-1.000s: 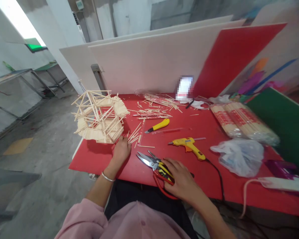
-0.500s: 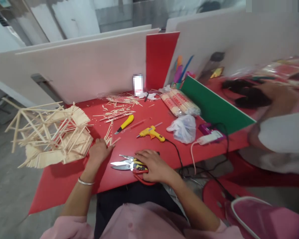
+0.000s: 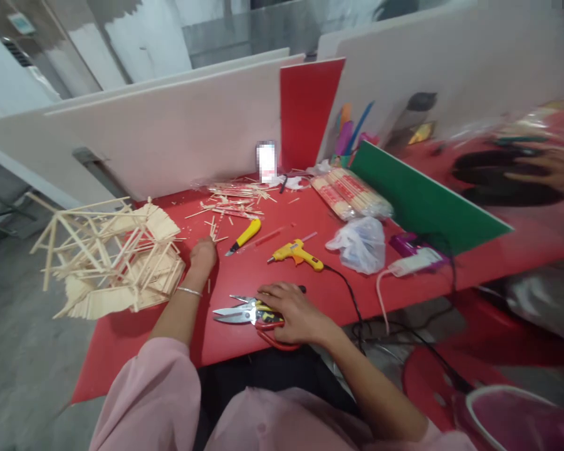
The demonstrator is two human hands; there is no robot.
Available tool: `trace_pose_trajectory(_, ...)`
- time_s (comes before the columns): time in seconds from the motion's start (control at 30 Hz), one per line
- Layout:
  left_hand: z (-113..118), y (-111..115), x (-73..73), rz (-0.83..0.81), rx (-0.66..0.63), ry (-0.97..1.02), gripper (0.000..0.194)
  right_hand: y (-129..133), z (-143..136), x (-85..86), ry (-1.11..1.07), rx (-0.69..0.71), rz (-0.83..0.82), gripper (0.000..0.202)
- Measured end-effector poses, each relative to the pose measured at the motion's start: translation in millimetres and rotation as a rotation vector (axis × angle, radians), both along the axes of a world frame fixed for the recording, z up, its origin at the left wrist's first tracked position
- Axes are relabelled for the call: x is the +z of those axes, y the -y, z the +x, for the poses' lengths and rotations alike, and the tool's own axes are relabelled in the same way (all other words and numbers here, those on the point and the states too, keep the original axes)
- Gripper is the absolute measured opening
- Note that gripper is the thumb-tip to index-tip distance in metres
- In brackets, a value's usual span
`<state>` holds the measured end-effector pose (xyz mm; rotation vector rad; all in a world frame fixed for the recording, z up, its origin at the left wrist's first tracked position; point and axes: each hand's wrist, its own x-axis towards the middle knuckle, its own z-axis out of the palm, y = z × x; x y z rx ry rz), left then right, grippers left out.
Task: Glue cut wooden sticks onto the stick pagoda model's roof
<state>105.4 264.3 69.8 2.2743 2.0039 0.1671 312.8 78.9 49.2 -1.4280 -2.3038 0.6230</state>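
Observation:
My left hand (image 3: 203,258) is closed, fingers bent down over a few thin wooden sticks (image 3: 220,239) whose ends poke out past it. To its left stands an openwork stick model (image 3: 157,269) with fan-like parts made of flat sticks. My right hand (image 3: 294,310) lies curled over the handles of red-handled scissors (image 3: 232,315), blades pointing left. A yellow-and-black handled tool (image 3: 267,315) lies against them, partly under my fingers. Beyond the hands lie a yellow utility knife (image 3: 245,235) and a yellow glue gun (image 3: 301,253).
Loose sticks and scraps (image 3: 237,199) lie at the back, near a phone (image 3: 266,161). Bundled sticks (image 3: 352,193), a white plastic bag (image 3: 360,245), a green board (image 3: 427,197) and a power strip (image 3: 416,260) with cables are to the right. A co-worker's hand (image 3: 554,169) shows far right.
My left hand has moved forward and right over the small sticks, away from the model. My right hand stays on the scissors. The co-worker's arm has shifted, and the view has turned slightly.

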Motion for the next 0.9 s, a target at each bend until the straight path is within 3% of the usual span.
trace_pose_trajectory(0.07,1.1,2.7,13.3,-0.011,0.032,-0.030,0.035,1.4,-1.7,-2.8,0.003,-0.018,0.016,0.064)
trace_pose_trajectory(0.13,-3.8,19.2,27.5,0.005,0.030,-0.045,0.042,2.4,-4.4,-7.1,-0.003,-0.040,0.058,0.061)
trace_pose_trajectory(0.2,-14.6,49.3,36.9,0.031,0.016,-0.048,0.034,0.7,-8.9,-11.9,-0.015,-0.057,0.103,0.057)
trace_pose_trajectory(0.27,-30.7,88.1,35.8,0.045,0.019,-0.048,0.024,-4.6,-14.8,-15.5,-0.028,-0.058,0.129,0.055)
trace_pose_trajectory(0.4,-72.8,160.3,0.9,0.201,0.081,0.167,0.044,-18.0,-24.7,-13.3,-0.007,-0.030,0.107,0.058)
trace_pose_trajectory(0.5,-104.5,189.9,-31.6,0.383,0.167,0.377,0.036,-23.7,-29.2,1.1,0.051,0.013,0.077,0.059)
trace_pose_trajectory(0.6,-126.4,200.4,-50.0,0.466,0.282,0.439,0.028,-36.8,-40.6,21.2,0.085,0.122,0.113,0.043)
trace_pose_trajectory(0.7,-136.7,202.3,-56.8,0.522,0.292,0.453,0.024,-69.1,-64.6,32.1,0.163,0.226,0.140,0.031)
trace_pose_trajectory(0.9,-141.2,198.4,-62.4,0.568,0.215,0.520,0.021,-138.9,-109.7,16.6,0.223,0.489,0.128,0.016)
